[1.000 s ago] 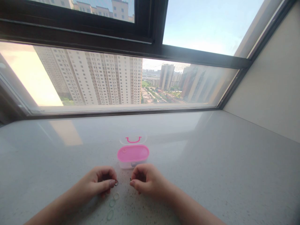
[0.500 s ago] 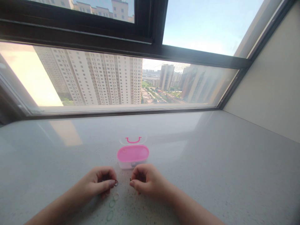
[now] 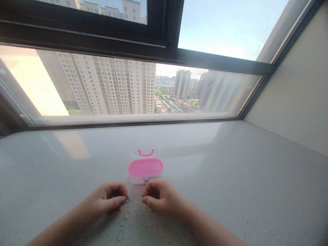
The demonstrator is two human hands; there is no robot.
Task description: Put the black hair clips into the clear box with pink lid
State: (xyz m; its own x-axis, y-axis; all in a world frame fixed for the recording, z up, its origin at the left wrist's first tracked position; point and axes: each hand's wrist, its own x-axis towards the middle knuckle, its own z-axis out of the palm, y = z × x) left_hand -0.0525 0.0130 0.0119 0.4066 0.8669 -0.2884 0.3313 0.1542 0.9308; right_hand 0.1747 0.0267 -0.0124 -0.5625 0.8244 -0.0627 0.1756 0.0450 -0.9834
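Observation:
My left hand [image 3: 110, 200] rests on the speckled grey sill, its thumb and forefinger pinched on a small dark ring [image 3: 127, 200]. A short gap to the right, my right hand [image 3: 159, 197] is curled in a pinch on a tiny dark piece at its fingertips, too small to name. Three pale rubber rings [image 3: 123, 222] lie on the sill below and between the hands. Just beyond the fingers stands a small box with a pink inside [image 3: 145, 170], its clear lid with a pink handle [image 3: 146, 152] lying open behind it.
The grey stone sill [image 3: 230, 177] runs wide to both sides and ends at a dark window frame [image 3: 133, 122] at the back. A beige wall [image 3: 294, 99] closes the right side. Tall buildings show through the glass.

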